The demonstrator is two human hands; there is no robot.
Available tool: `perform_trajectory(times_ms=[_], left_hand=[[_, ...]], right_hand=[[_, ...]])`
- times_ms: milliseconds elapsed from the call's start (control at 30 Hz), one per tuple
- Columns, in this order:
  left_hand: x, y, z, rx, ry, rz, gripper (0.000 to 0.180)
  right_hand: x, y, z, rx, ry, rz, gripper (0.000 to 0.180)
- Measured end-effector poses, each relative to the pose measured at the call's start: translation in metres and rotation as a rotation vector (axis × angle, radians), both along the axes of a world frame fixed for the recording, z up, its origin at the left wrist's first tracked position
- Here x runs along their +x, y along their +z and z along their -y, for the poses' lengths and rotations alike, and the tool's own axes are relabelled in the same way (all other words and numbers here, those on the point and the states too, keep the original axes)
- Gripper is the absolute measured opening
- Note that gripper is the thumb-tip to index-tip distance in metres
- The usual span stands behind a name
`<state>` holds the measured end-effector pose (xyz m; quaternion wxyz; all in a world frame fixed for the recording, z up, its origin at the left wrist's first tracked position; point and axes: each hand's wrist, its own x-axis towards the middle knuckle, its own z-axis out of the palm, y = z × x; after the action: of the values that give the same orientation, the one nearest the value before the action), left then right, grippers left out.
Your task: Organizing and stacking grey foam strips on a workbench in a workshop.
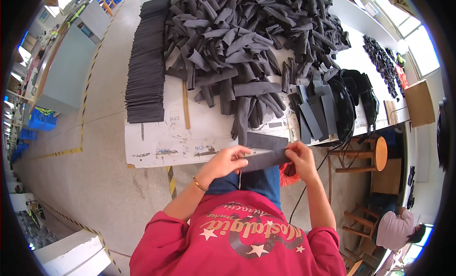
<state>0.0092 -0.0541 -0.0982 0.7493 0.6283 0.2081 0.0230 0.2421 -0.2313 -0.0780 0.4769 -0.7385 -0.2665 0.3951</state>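
A dark grey fabric strip (265, 160) stretches level between my two hands, just off the table's front edge and above my lap. Its left end is pinched by my left hand (223, 163), thumb above and fingers curled. My right hand (302, 159) is closed on the other end. Right behind it, another dark grey strip (266, 140) lies at the table edge. Beyond my hands spreads a large loose heap of curled dark grey strips (247, 43). A neat, long stack of flat strips (146, 67) runs along the table's left side.
On the white table (161, 145) lie a wooden stick (186, 105), several flat dark pieces (316, 114) and shiny black objects (344, 105) at the right. A cable (304, 190) hangs beside a wooden stool (377, 154). A person (396, 228) sits at far right.
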Motion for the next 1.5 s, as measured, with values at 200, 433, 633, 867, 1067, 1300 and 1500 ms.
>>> perform_trajectory(times_ms=[200, 433, 633, 867, 1067, 1300, 1500], left_hand=[[0.02, 0.021, -0.042, 0.089, 0.496, -0.022, 0.019], [0.064, -0.001, -0.063, 0.463, 0.739, -0.096, 0.034], [0.08, -0.005, -0.046, 0.823, 0.697, -0.262, 0.034], [0.073, 0.002, -0.048, 0.752, 0.727, 0.045, 0.019], [0.059, 0.019, -0.041, 0.355, 0.667, 0.121, 0.027], [0.053, 0.021, -0.033, -0.122, 0.75, 0.146, 0.032], [0.052, 0.027, -0.033, -0.46, 0.683, 0.265, 0.035]], right_hand=[[0.033, -0.015, 0.018, 0.15, -0.245, -0.133, 0.01], [0.021, -0.033, 0.0, 0.07, -0.277, 0.074, 0.016], [0.018, -0.02, -0.017, -0.069, -0.192, 0.934, 0.025], [0.081, -0.027, -0.033, -0.333, -0.151, 1.393, 0.031], [0.091, -0.052, -0.041, -0.595, 0.069, 1.567, 0.029], [0.087, -0.057, -0.042, -0.526, 0.112, 1.747, 0.022], [0.089, -0.057, -0.032, -0.418, 0.065, 1.733, 0.02]])
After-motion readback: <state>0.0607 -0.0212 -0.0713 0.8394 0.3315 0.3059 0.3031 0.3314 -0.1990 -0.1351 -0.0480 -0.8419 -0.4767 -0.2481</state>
